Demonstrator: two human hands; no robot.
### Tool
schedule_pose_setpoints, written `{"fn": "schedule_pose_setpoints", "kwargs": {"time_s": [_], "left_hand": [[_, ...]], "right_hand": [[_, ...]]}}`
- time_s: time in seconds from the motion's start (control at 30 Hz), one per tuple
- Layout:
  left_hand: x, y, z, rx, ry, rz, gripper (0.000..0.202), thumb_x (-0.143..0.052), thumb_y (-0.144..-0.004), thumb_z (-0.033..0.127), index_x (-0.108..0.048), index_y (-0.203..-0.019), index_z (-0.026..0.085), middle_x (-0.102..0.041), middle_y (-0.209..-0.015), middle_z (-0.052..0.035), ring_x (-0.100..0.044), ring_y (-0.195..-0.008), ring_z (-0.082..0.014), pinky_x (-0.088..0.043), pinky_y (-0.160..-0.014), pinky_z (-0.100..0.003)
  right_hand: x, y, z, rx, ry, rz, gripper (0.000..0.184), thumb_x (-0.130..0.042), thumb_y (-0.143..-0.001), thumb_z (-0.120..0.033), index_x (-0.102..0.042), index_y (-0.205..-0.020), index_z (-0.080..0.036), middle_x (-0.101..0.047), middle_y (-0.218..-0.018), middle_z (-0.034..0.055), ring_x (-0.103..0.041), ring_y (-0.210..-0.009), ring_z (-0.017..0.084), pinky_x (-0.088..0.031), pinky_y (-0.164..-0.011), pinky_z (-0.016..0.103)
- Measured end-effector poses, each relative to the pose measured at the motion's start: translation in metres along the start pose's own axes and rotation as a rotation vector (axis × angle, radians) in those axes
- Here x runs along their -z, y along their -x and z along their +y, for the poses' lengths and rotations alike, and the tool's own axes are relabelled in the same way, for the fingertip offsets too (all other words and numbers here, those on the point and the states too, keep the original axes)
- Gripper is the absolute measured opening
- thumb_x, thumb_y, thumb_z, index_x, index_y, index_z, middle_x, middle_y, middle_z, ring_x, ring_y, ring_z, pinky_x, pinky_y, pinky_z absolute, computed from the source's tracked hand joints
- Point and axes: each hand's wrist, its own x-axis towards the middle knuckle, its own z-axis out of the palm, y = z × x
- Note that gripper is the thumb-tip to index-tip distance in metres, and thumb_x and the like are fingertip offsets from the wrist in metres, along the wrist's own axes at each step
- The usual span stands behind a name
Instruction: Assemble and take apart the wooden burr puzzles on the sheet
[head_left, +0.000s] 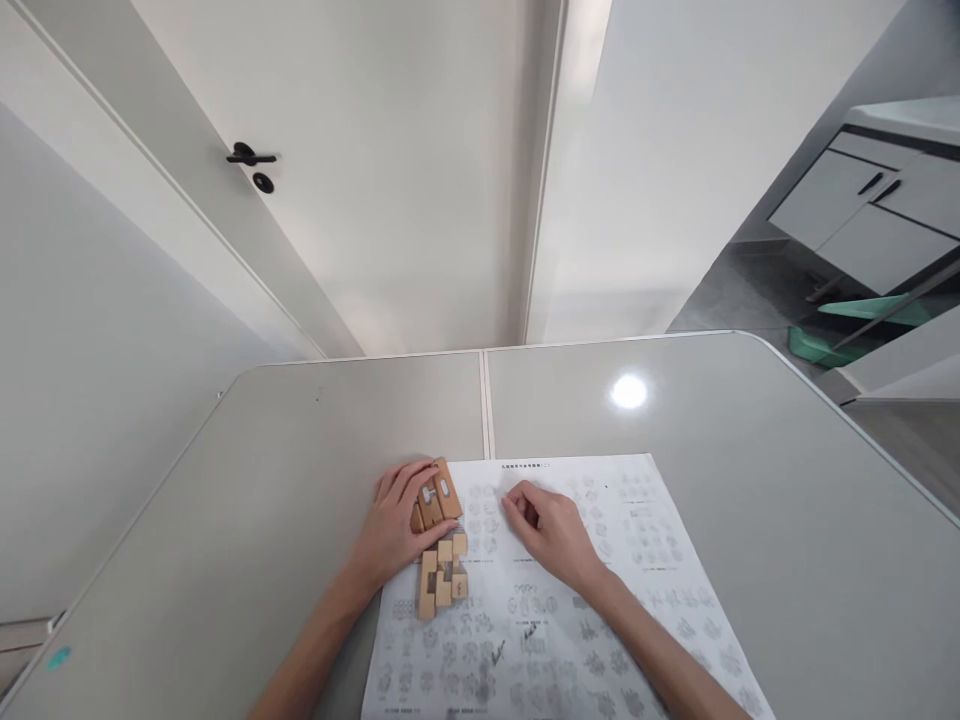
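My left hand (394,525) is curled round a set of brown wooden pieces (430,502) with slots and openings, lying side by side at the paper's upper left edge. Its fingers reach over their top and the thumb runs along the lower side. Just below the thumb, several lighter notched wooden blocks (444,590) lie in a staggered row on the printed paper sheet (555,580). My right hand (551,530) rests over the upper middle of the sheet, fingers curled in, with nothing visible in it. The inside of this hand is partly hidden.
Small line drawings and two dark handwritten marks cover the sheet. It lies on a grey table (600,420) with a pale seam down the middle. Beyond the far edge stands a white door with a black handle (251,157). At right are a cabinet (862,195) and green basins (825,347).
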Motion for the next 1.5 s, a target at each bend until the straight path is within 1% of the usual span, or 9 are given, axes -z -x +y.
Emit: {"fn": "schedule_pose_setpoints", "kwargs": {"time_s": [0.27, 0.6, 0.83, 1.0, 1.1, 1.17, 1.27, 1.37, 1.5], "left_hand": [[0.004, -0.001, -0.003, -0.072, 0.020, 0.034, 0.066, -0.074, -0.094, 0.050, -0.047, -0.150, 0.027, -0.061, -0.147, -0.0126, -0.057, -0.135, -0.0332, -0.048, -0.114, -0.052], [0.010, 0.004, -0.010, -0.129, 0.003, 0.092, 0.084, -0.079, -0.089, 0.048, -0.040, -0.160, 0.028, -0.066, -0.144, -0.0141, -0.062, -0.130, -0.0347, -0.053, -0.110, -0.053], [0.023, 0.003, -0.005, -0.140, -0.013, 0.138, 0.088, -0.082, -0.087, 0.045, -0.037, -0.161, 0.029, -0.068, -0.140, -0.0130, -0.063, -0.127, -0.0346, -0.057, -0.105, -0.053], [0.033, -0.003, 0.016, -0.188, 0.026, 0.148, 0.092, -0.082, -0.086, 0.046, -0.032, -0.163, 0.030, -0.068, -0.140, -0.0126, -0.064, -0.126, -0.0342, -0.059, -0.103, -0.051], [0.034, -0.010, 0.038, -0.258, 0.063, 0.140, 0.100, -0.083, -0.085, 0.049, -0.027, -0.165, 0.029, -0.067, -0.141, -0.0142, -0.063, -0.128, -0.0360, -0.058, -0.105, -0.053], [0.032, -0.014, 0.054, -0.296, 0.106, 0.139, 0.103, -0.083, -0.084, 0.052, -0.025, -0.166, 0.027, -0.067, -0.141, -0.0149, -0.062, -0.128, -0.0368, -0.057, -0.106, -0.054], [0.022, -0.019, 0.076, -0.347, 0.183, 0.114, 0.104, -0.080, -0.086, 0.055, -0.021, -0.167, 0.026, -0.066, -0.142, -0.0162, -0.061, -0.130, -0.0380, -0.057, -0.106, -0.057], [0.008, -0.022, 0.096, -0.403, 0.258, 0.062, 0.106, -0.077, -0.087, 0.060, -0.018, -0.168, 0.024, -0.065, -0.143, -0.0186, -0.060, -0.132, -0.0399, -0.056, -0.106, -0.059], [-0.010, -0.024, 0.120, -0.427, 0.324, -0.019, 0.105, -0.074, -0.089, 0.063, -0.018, -0.168, 0.023, -0.064, -0.146, -0.0195, -0.058, -0.137, -0.0398, -0.056, -0.109, -0.058]], "right_hand": [[0.000, 0.000, 0.000, -0.002, -0.011, -0.002, 0.035, -0.045, -0.107, -0.042, -0.054, -0.078, -0.025, -0.056, -0.061, -0.0022, -0.050, -0.053, 0.016, -0.038, -0.055, 0.027], [-0.001, 0.001, 0.000, -0.006, -0.017, -0.001, 0.034, -0.046, -0.106, -0.041, -0.053, -0.078, -0.024, -0.055, -0.060, -0.0032, -0.049, -0.053, 0.016, -0.037, -0.055, 0.027], [-0.001, 0.001, 0.001, -0.012, -0.029, -0.009, 0.035, -0.046, -0.107, -0.043, -0.053, -0.078, -0.024, -0.055, -0.060, -0.0028, -0.048, -0.053, 0.016, -0.037, -0.055, 0.028], [0.003, -0.001, -0.003, -0.077, -0.182, -0.053, 0.040, -0.048, -0.106, -0.053, -0.057, -0.080, -0.024, -0.057, -0.061, -0.0014, -0.049, -0.054, 0.017, -0.040, -0.055, 0.029], [0.012, 0.001, -0.016, -0.207, -0.562, -0.174, 0.043, -0.052, -0.104, -0.062, -0.066, -0.097, -0.023, -0.070, -0.079, 0.0038, -0.063, -0.065, 0.020, -0.052, -0.062, 0.032], [0.019, 0.005, -0.028, -0.317, -0.863, -0.245, 0.049, -0.051, -0.103, -0.067, -0.067, -0.121, -0.023, -0.075, -0.103, 0.0091, -0.072, -0.088, 0.024, -0.059, -0.079, 0.038], [0.030, 0.018, -0.043, -0.416, -1.128, -0.297, 0.051, -0.051, -0.105, -0.064, -0.065, -0.137, -0.027, -0.074, -0.116, 0.0110, -0.071, -0.107, 0.027, -0.058, -0.091, 0.041], [0.037, 0.033, -0.049, -0.531, -1.208, -0.239, 0.046, -0.060, -0.102, -0.060, -0.068, -0.134, -0.027, -0.074, -0.118, 0.0112, -0.070, -0.109, 0.030, -0.059, -0.090, 0.041], [0.038, 0.048, -0.041, -0.684, -1.225, -0.162, 0.043, -0.067, -0.098, -0.057, -0.072, -0.126, -0.024, -0.075, -0.118, 0.0124, -0.071, -0.109, 0.033, -0.061, -0.084, 0.041]]}}
